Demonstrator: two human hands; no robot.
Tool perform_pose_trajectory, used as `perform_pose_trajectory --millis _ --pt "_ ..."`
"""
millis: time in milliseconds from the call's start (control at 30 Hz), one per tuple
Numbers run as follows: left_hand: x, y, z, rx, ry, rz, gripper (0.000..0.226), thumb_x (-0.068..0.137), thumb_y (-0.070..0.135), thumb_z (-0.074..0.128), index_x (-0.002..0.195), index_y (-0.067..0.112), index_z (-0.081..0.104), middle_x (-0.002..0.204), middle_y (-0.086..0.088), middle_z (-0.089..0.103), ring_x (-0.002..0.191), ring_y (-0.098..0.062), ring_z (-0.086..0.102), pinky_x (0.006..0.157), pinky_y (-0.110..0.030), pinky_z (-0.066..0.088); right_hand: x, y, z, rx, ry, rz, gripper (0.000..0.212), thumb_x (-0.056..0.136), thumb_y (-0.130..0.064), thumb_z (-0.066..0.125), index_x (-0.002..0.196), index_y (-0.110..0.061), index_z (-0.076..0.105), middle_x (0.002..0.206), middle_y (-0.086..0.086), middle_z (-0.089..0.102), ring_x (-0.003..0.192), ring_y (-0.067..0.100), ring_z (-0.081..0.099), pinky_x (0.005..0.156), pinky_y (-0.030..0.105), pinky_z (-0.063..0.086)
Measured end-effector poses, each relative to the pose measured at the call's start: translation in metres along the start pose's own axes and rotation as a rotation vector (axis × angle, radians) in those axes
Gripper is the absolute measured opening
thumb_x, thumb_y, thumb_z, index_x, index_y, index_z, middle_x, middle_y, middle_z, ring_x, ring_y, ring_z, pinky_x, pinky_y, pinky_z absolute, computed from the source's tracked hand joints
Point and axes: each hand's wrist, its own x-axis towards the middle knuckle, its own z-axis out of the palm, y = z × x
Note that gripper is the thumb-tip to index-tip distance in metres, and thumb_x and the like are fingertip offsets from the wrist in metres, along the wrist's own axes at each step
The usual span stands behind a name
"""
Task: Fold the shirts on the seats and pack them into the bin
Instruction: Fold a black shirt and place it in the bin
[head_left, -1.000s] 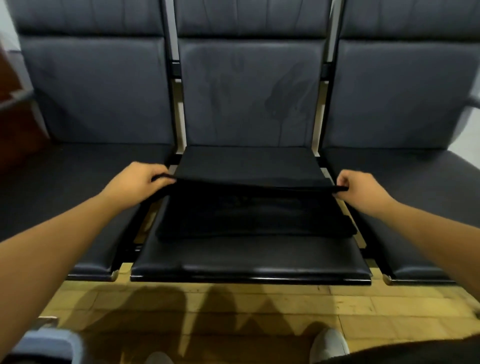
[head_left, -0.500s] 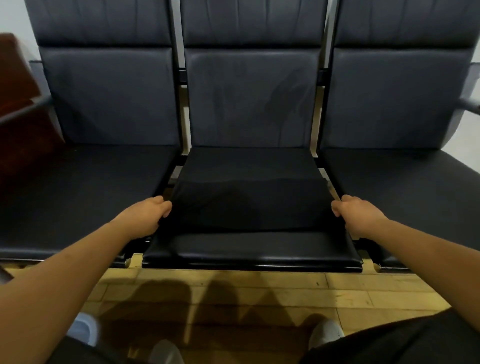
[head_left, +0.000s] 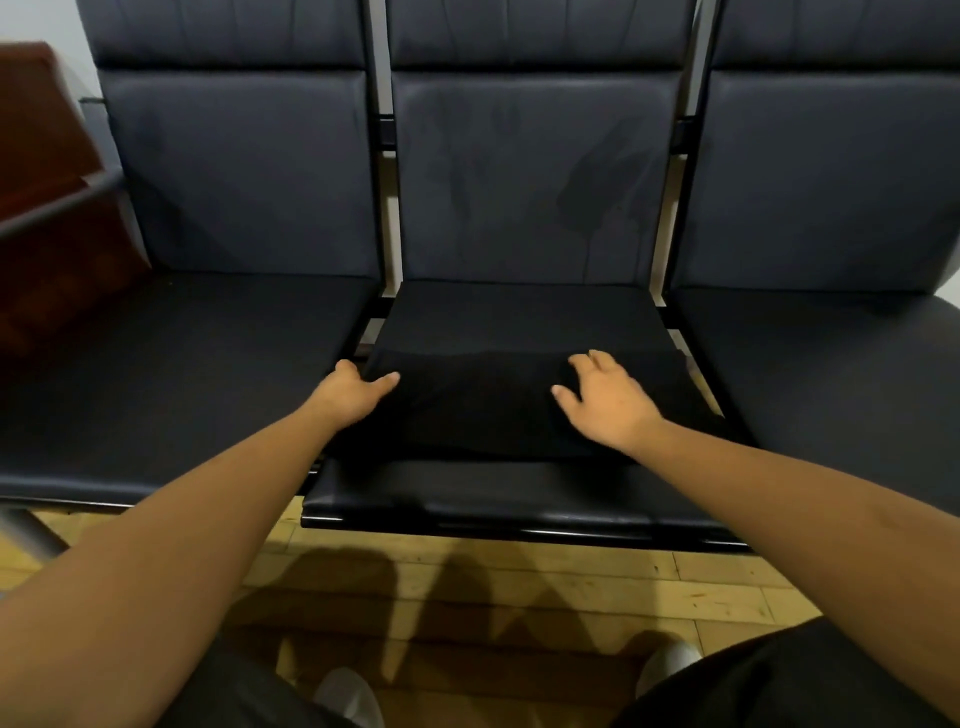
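A folded black shirt (head_left: 478, 410) is flattened on the seat (head_left: 519, 499), the fingers (head_left: 597, 364) of the right hand (head_left: 608, 402) spread wide, the grip of the left hand (head_left: 353, 392) unclear; the fold could be dragged askew by uneven pressure.

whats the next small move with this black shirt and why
Probably fold the left edge over to the right: the left hand holds that edge of the folded black cloth shirt, the right hand is spread over it, and it spans the black padded middle seat.

One camera only, worn on the head. It looks forward and down, facing the middle seat (head_left: 519, 493) from near; the wooden floor (head_left: 519, 577) fills the lower part.
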Motion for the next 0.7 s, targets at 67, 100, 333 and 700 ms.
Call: perform_pose_trajectory --millis 67,100,333,700 --pt "0.008 0.0 0.004 0.041 0.019 -0.006 0.081 0.089 0.061 0.063 0.143 0.003 0.043 0.14 -0.018 0.053 0.123 -0.035 0.055 0.101 -0.045 0.048 0.005 -0.008 0.013 -0.041 -0.043 -0.05 0.069 0.103 -0.054 0.039 0.158 -0.017 0.023 0.166 0.012 0.016 0.152 0.031 0.02 0.122 0.047 0.023" --pt "0.011 -0.002 0.005 0.106 0.036 -0.014 0.082 0.088 0.063 0.064 0.14 0.002 0.046 0.14 -0.019 0.052 0.124 -0.037 0.053 0.103 -0.047 0.048 0.008 -0.009 0.018 -0.073 -0.06 -0.07 0.07 0.103 -0.057 0.035 0.16 -0.019 0.019 0.168 0.011 0.011 0.154 0.029 0.014 0.124 0.047 0.017" --pt "0.014 0.001 0.013 0.277 0.051 -0.015 0.07 0.086 0.043 0.077 0.131 -0.002 0.048 0.131 -0.021 0.055 0.121 -0.037 0.055 0.092 -0.041 0.049 0.015 0.014 0.041 -0.242 -0.142 -0.113 0.068 0.103 -0.062 0.017 0.161 -0.03 0.003 0.17 0.003 -0.005 0.156 0.02 -0.01 0.125 0.049 -0.008" --pt "0.002 0.003 -0.009 -0.309 -0.055 -0.154 0.031 0.106 0.032 0.049 0.119 0.005 0.057 0.108 -0.011 0.061 0.095 -0.026 0.059 0.084 -0.039 0.05 0.005 0.027 0.044 -0.212 -0.14 -0.109 0.067 0.101 -0.065 0.016 0.16 -0.036 0.003 0.167 -0.004 -0.02 0.153 0.015 -0.02 0.122 0.051 -0.014"
